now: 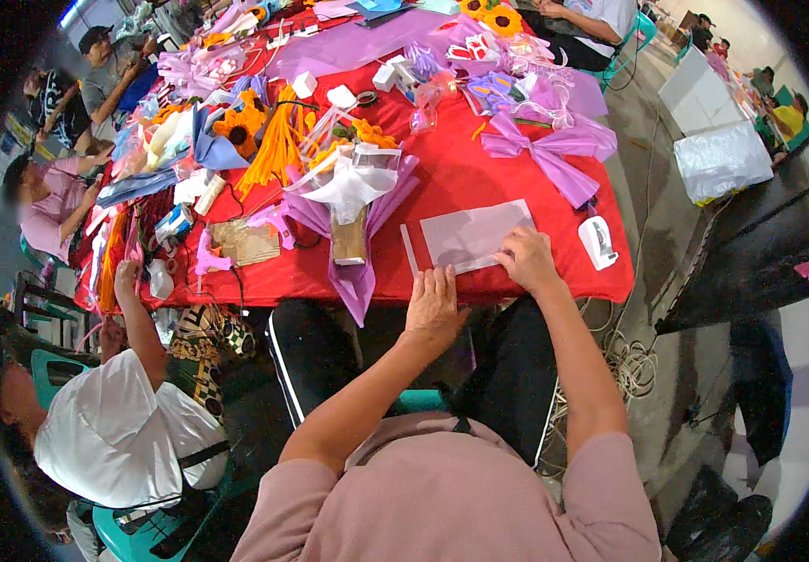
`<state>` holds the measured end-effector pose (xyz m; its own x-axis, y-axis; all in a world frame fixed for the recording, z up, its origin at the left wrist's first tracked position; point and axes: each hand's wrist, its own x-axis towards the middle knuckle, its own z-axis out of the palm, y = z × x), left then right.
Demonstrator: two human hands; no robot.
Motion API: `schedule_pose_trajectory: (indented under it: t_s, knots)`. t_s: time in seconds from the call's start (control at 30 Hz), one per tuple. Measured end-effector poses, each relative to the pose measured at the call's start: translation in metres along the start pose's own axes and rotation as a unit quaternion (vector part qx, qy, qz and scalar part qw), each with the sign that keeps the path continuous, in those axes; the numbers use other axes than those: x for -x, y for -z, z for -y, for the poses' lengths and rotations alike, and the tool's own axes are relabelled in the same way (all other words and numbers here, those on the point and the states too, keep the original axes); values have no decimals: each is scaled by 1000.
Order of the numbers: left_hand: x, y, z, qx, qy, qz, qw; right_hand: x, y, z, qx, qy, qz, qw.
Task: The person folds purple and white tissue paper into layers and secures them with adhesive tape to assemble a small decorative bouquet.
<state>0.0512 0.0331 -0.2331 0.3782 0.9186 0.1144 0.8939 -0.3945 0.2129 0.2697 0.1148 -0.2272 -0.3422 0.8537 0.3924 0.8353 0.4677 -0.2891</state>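
A pale, translucent sheet of wrapping material (pixel 472 234) lies flat near the front edge of the red-covered table, with a narrow pale strip (pixel 409 249) beside its left side. My left hand (pixel 435 304) rests at the sheet's lower left corner, fingers stretched out and pointing away from me. At the lower right corner, my right hand (pixel 527 261) has bent fingers gripping the sheet's edge. Left of the sheet lies a bouquet (pixel 353 201) in purple wrapping with a white bow. A white tape dispenser (pixel 596 242) sits to the right of my right hand.
Pink glue guns (pixel 209 255) and brown cardboard (pixel 247 244) lie left of the bouquet. Orange sunflowers (pixel 238 129), a purple bow (pixel 554 150) and more wrapping crowd the red table (pixel 442 164). A person in white (pixel 123 426) sits close at my left; several others sit farther off.
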Motion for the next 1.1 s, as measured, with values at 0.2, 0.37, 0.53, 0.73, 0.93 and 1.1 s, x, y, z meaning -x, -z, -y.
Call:
schedule_pose_trajectory:
  t_s: [0.2,0.37,0.53,0.73,0.93,1.1]
  knots:
    - [-2,5,-17,-43,16,41,998,11,3,-9,31,-50,-16,998]
    - [-2,3,-18,-49,23,43,998,18,4,-10,-11,-78,-48,996]
    - [-2,6,-22,-46,23,52,997,22,-4,-24,-69,-56,-88,992]
    - [-3,6,-22,-54,13,56,997,24,-6,-27,-86,-54,-85,991]
    - [-7,-3,-20,-27,-7,16,999,21,8,-22,-39,-139,-5,990]
    - [-8,0,-23,-13,6,30,999,26,23,-24,19,-216,-2,976]
